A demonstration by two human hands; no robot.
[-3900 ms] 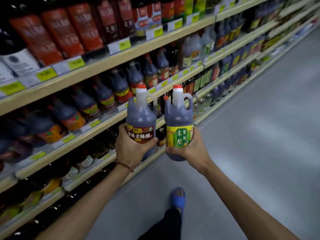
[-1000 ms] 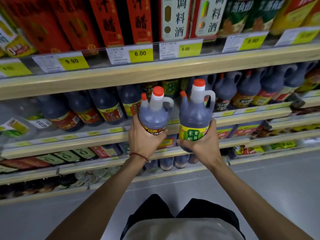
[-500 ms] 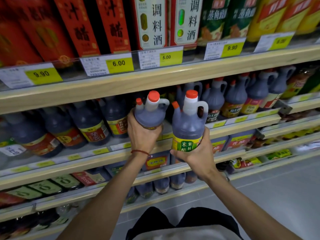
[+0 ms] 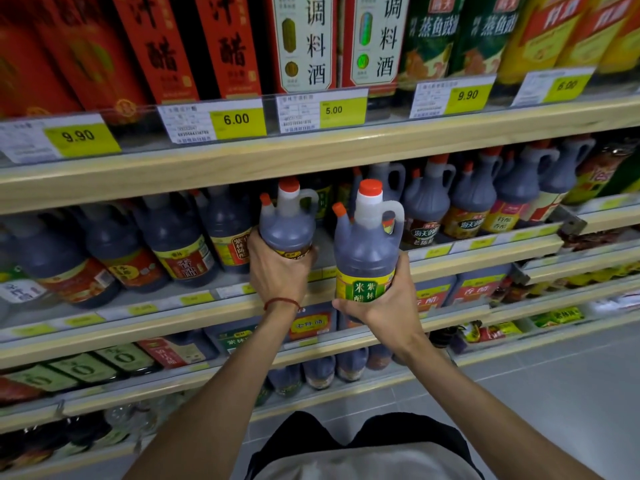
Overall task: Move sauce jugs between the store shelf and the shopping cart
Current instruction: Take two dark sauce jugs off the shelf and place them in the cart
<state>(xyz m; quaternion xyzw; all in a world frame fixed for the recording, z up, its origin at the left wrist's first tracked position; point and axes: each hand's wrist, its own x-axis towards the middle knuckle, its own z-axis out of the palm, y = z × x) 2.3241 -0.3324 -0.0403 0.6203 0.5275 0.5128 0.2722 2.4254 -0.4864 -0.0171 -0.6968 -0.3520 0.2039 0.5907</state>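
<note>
Restocking step: left hand gripped a red-label vinegar jug at the shelf gap; right hand clasped a green-label rice vinegar jug just outside. Next probably needed sliding both in upright.

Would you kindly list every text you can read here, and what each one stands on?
"9.90": price tag, top shelf edge.
"6.00": price tag.
"5.00": price tag.
"9.90": price tag.
"调料酒": white carton.
"米醋", "紫林": green label of the jug in the right hand.
"香醋": shelf jug.
Left hand covers its jug's label.
The tags' fine print is too blurred.
</note>
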